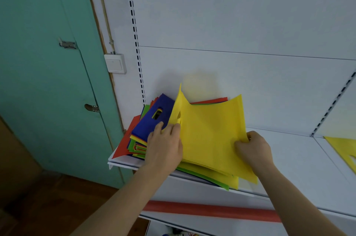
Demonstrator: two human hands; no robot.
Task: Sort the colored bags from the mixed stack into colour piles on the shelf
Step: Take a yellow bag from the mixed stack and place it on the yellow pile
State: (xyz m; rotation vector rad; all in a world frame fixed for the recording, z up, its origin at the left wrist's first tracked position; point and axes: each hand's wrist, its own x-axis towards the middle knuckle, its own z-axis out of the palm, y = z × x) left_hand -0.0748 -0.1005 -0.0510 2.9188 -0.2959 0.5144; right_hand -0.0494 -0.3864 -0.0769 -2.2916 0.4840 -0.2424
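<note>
A mixed stack of coloured bags (138, 145) in red, green, blue and yellow lies at the left end of the white shelf (300, 160). A blue bag (152, 120) with a handle slot shows on top at the left. A yellow bag (210, 131) is lifted off the stack, its far edge raised and curling. My right hand (252, 149) pinches its near right edge. My left hand (163, 145) rests on the stack, fingers at the yellow bag's left edge by its handle hole. Another yellow bag (344, 149) lies on the shelf at the far right.
A green door (48, 62) stands left of the shelf unit, with a white wall switch (115, 63) beside it. A red strip (210, 210) runs along the lower shelf's front edge. Slotted uprights (134, 33) frame the white back panel.
</note>
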